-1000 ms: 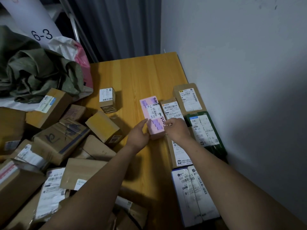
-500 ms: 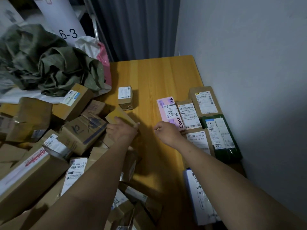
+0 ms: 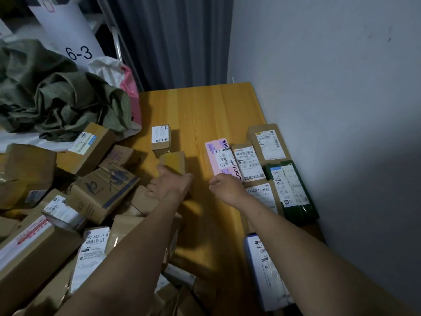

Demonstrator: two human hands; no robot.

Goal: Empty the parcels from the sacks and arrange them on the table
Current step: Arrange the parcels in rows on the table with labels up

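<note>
L hand (image 3: pixel 169 186) round brown box (image 3: pixel 172 161)

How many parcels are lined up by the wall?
6: brown parcel farthest, pink box, small parcel beside it, green parcel, labelled parcel by right hand, white parcel nearest. Others may be hidden.
</note>
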